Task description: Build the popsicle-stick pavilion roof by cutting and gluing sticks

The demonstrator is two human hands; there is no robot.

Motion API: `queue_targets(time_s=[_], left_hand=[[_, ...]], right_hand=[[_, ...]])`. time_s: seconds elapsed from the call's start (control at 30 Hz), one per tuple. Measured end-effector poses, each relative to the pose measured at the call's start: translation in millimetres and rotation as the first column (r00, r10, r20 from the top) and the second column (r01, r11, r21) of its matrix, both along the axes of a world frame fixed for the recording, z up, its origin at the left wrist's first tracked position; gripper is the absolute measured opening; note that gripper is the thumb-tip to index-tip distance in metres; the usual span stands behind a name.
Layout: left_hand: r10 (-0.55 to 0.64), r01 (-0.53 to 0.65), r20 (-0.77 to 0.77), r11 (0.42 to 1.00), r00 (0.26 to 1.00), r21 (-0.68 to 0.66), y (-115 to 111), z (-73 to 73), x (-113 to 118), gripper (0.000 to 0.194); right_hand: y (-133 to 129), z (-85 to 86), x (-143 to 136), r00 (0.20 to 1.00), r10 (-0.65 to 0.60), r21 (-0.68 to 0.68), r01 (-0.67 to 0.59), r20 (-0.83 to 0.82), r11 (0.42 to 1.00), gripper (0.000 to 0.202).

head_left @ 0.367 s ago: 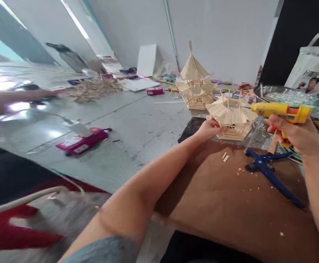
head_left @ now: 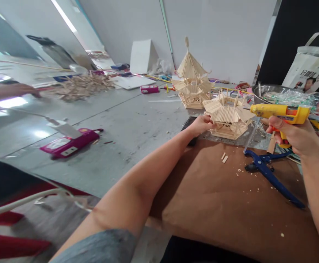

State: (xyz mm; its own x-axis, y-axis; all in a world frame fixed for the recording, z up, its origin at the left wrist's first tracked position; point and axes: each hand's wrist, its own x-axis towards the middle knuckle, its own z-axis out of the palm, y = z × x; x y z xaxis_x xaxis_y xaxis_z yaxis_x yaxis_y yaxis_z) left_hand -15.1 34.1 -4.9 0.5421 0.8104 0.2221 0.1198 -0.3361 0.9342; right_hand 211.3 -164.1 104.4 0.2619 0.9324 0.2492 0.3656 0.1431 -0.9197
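My left hand [head_left: 201, 125] pinches the left edge of a small six-sided pavilion model [head_left: 227, 120] built of thin wooden sticks. Short posts rise from the top of its slatted roof. In my right hand [head_left: 299, 135] is a yellow hot glue gun [head_left: 280, 109], its nozzle pointing left, close to the roof's right corner. Behind the model stands a taller stick pagoda [head_left: 192, 73] with a pointed roof. A dark phone [head_left: 189, 123] lies partly hidden behind my left hand. Blue cutters [head_left: 271, 175] and two small wood pieces [head_left: 224, 157] rest on the brown mat [head_left: 216, 204].
A purple power strip [head_left: 70, 142] with a white plug lies left, near a pile of sticks [head_left: 84, 86]. Another person's hand [head_left: 14, 91] shows at far left. A metal bowl [head_left: 258, 93] and a white bag [head_left: 307, 67] stand at right.
My view has turned slightly, so the background sits further left. My left hand has shifted a little left at the model's edge. The glue gun stays by the roof corner.
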Motion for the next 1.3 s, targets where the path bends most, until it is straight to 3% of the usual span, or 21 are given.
queue_targets(time_s=[0.13,0.3,0.43,0.53,0.63,0.73,0.77,0.8,0.87,0.93,1.0,1.17,1.3], left_hand=[[-0.051,0.053,-0.058,0.998,0.997,0.039,6.7,5.3,-6.9,0.026],[0.036,-0.007,-0.162,0.984,0.986,0.176,9.1,10.9,-12.9,0.023],[0.113,-0.046,-0.196,0.947,0.974,0.317,4.2,11.4,-9.5,0.018],[0.339,-0.211,-0.242,0.876,0.909,0.433,-8.1,10.6,-6.3,0.015],[0.595,-0.427,-0.236,0.752,0.769,0.503,-30.8,11.2,-9.3,0.022],[0.712,-0.510,-0.192,0.639,0.675,0.575,-60.1,15.2,-16.5,0.021],[0.706,-0.494,-0.198,0.641,0.680,0.588,-70.1,17.3,-18.2,0.020],[0.667,-0.448,-0.238,0.681,0.706,0.579,-79.7,19.5,-18.8,0.017],[0.481,-0.242,-0.408,0.825,0.776,0.511,-97.2,23.8,-16.5,0.014],[0.305,-0.045,-0.571,0.904,0.762,0.424,-111.4,27.1,-9.9,0.015],[0.212,0.091,-0.659,0.914,0.722,0.394,-121.8,29.0,-1.5,0.017],[0.212,0.085,-0.767,0.941,0.606,0.327,-132.2,26.9,12.1,0.020],[0.202,0.096,-0.758,0.940,0.620,0.328,-128.9,19.6,11.3,0.017]], right_hand=[[1.6,0.2,0.9,0.995,0.026,0.017,-0.024,-0.098,1.000,0.030],[0.1,3.9,3.1,0.964,0.058,0.107,-0.031,-0.260,0.994,0.025],[-1.8,5.4,3.5,0.953,0.053,0.168,-0.002,-0.299,0.986,0.024],[-2.0,5.4,2.9,0.959,0.060,0.176,-0.010,-0.277,0.984,0.025],[-2.1,6.5,1.9,0.961,0.081,0.197,-0.029,-0.265,0.980,0.024],[-3.1,8.8,0.4,0.962,0.081,0.219,-0.024,-0.259,0.975,0.023],[-3.6,9.6,-0.2,0.964,0.075,0.216,-0.019,-0.256,0.976,0.024],[-4.0,10.1,-0.8,0.965,0.067,0.211,-0.013,-0.252,0.977,0.025],[-4.3,10.2,-1.9,0.967,0.058,0.203,-0.007,-0.247,0.979,0.026],[-3.6,9.2,-2.7,0.967,0.067,0.218,-0.011,-0.247,0.976,0.025],[-2.3,7.7,-3.2,0.966,0.083,0.226,-0.026,-0.245,0.974,0.023],[-1.6,7.6,-5.3,0.971,0.086,0.237,-0.032,-0.223,0.971,0.022],[-2.4,9.8,-7.7,0.975,0.082,0.239,-0.030,-0.209,0.971,0.022]])
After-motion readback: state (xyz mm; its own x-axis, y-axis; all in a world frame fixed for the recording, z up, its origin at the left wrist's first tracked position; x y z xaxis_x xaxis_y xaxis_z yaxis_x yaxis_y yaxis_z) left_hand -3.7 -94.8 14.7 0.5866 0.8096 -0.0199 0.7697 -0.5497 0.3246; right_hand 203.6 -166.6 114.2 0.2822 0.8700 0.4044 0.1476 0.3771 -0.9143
